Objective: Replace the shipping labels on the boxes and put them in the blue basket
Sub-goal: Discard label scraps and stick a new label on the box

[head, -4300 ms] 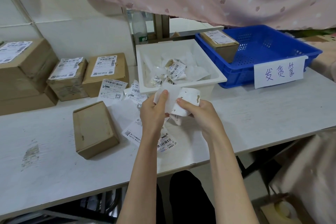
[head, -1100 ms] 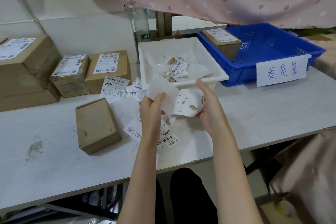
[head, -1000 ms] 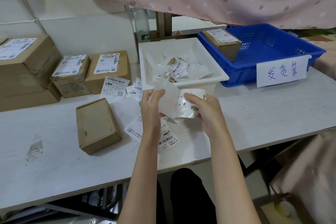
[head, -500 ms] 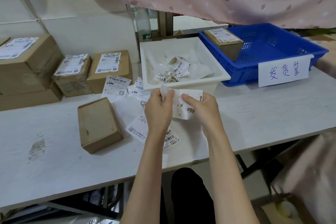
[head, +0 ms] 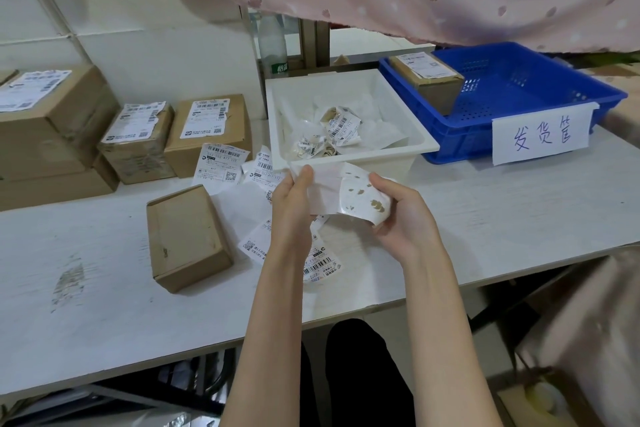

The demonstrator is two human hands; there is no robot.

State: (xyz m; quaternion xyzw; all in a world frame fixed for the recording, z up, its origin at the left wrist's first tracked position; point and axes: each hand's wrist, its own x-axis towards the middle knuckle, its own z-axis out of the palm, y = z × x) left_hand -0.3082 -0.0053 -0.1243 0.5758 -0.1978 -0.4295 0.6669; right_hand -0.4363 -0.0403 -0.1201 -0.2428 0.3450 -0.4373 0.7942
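Over the table's middle I hold a white label (head: 360,196) whose sticky side faces up, flecked with brown cardboard bits. My left hand (head: 294,204) pinches its thin backing sheet (head: 322,184) at the upper left corner. My right hand (head: 403,215) grips the curled right end of the label. A bare cardboard box (head: 187,236) without a label lies on the table to the left of my hands. Loose printed labels (head: 256,243) are scattered beneath my hands. The blue basket (head: 519,128) at the back right holds one labelled box (head: 427,83).
A white bin (head: 349,154) with crumpled old labels stands just behind my hands. Three labelled boxes (head: 207,130) sit at the back left by the wall. A handwritten paper sign (head: 542,137) hangs on the basket's front. Pink fabric hangs overhead.
Both hands have kept working the label and its backing apart. In the last half second the right hand drew the label's right end a little outward and down.
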